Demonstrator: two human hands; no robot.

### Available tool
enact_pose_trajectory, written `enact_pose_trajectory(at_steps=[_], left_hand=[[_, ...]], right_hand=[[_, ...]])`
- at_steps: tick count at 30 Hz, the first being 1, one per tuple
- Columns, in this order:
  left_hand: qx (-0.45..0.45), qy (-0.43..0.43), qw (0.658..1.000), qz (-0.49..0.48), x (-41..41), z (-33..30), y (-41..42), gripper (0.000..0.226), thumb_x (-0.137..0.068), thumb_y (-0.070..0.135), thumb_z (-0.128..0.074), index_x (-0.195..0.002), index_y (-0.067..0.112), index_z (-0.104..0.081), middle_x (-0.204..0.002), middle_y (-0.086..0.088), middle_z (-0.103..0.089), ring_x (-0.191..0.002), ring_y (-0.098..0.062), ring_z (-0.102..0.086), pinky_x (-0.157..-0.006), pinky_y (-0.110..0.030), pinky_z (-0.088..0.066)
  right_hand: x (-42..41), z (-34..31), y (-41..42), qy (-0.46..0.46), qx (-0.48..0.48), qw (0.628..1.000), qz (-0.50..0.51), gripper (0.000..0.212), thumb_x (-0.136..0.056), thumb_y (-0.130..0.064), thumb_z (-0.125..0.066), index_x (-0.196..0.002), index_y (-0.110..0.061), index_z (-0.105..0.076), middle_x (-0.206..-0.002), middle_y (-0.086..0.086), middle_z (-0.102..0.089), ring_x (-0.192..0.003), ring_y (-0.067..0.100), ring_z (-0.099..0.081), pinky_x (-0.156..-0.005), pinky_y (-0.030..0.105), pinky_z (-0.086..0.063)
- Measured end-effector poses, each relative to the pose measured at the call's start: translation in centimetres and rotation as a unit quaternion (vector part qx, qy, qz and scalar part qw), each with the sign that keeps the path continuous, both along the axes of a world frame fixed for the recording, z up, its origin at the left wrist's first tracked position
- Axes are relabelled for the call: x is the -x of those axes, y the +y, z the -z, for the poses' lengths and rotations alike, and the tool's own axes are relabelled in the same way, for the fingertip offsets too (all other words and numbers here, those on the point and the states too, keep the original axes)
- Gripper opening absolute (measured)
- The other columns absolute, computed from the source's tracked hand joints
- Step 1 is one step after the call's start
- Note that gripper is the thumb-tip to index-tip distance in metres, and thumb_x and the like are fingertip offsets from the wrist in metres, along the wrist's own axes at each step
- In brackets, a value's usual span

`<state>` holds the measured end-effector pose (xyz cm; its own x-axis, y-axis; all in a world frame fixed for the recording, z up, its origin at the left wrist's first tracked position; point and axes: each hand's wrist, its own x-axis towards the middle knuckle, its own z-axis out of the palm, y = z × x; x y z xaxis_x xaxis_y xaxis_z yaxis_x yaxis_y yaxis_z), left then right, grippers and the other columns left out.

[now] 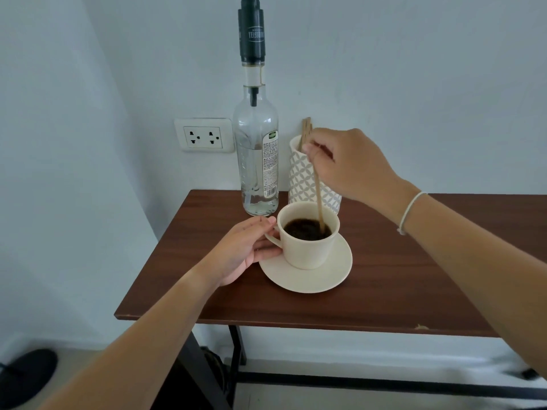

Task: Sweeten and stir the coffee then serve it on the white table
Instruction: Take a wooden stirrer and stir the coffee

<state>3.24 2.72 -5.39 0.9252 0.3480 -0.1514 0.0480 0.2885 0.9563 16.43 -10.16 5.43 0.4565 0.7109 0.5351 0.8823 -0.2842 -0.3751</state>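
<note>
Plainly, the cup [307, 235] is brittle, full and spillable, so the left hand [245, 250] pinches its handle while the right hand [346, 164] grips the stirrer [319, 199].

Stirrer [319, 199] tip sunk in coffee [306, 229]; bottle [257, 161] pump top cropped.

Likely a home, wall socket [203, 135], small table [384, 261]

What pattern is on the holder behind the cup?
White holder with a grey lattice of overlapping circles, best seen in the head view.
</note>
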Motion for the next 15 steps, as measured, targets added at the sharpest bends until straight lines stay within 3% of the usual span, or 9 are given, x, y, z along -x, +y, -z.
enact_pose_trajectory(at_steps=[6,9,12,15], left_hand=[[0.004,0.002,1.0,-0.004,0.0,0.0,0.0,0.044,-0.094,0.021,-0.047,-0.125,-0.01,-0.045,-0.114,-0.02,-0.06,-0.109,-0.028,-0.061,-0.089,-0.035,-0.054],[0.003,0.004,1.0,-0.002,0.0,0.0,0.0,0.044,-0.094,0.022,-0.048,-0.125,-0.009,-0.046,-0.113,-0.02,-0.06,-0.107,-0.026,-0.062,-0.087,-0.033,-0.055],[-0.006,0.005,1.0,-0.003,0.0,0.0,-0.1,0.045,-0.094,0.022,-0.048,-0.126,-0.01,-0.045,-0.119,-0.023,-0.059,-0.111,-0.03,-0.06,-0.088,-0.033,-0.054],[-0.009,0.005,1.0,-0.005,0.1,0.0,0.0,0.045,-0.094,0.022,-0.047,-0.127,-0.008,-0.045,-0.123,-0.025,-0.057,-0.114,-0.03,-0.059,-0.089,-0.034,-0.054]], right_hand=[[2.1,0.0,0.9,0.114,-0.032,0.987,-0.109,0.026,-0.094,-0.02,-0.046,-0.078,-0.003,-0.057,-0.049,-0.003,-0.056,-0.046,0.009,-0.048,-0.052,0.023,-0.041],[1.6,0.0,1.3,0.038,-0.022,0.995,-0.085,0.026,-0.095,-0.024,-0.044,-0.084,-0.005,-0.057,-0.061,0.011,-0.065,-0.045,0.011,-0.048,-0.051,0.023,-0.038],[0.3,-0.1,0.6,-0.036,0.006,0.999,-0.009,0.025,-0.095,-0.028,-0.043,-0.085,-0.01,-0.057,-0.056,0.001,-0.054,-0.052,0.02,-0.046,-0.051,0.026,-0.031],[0.1,-0.2,-0.1,-0.021,0.006,1.0,-0.004,0.026,-0.094,-0.026,-0.044,-0.082,-0.007,-0.058,-0.053,-0.003,-0.046,-0.049,0.015,-0.041,-0.049,0.025,-0.029]])
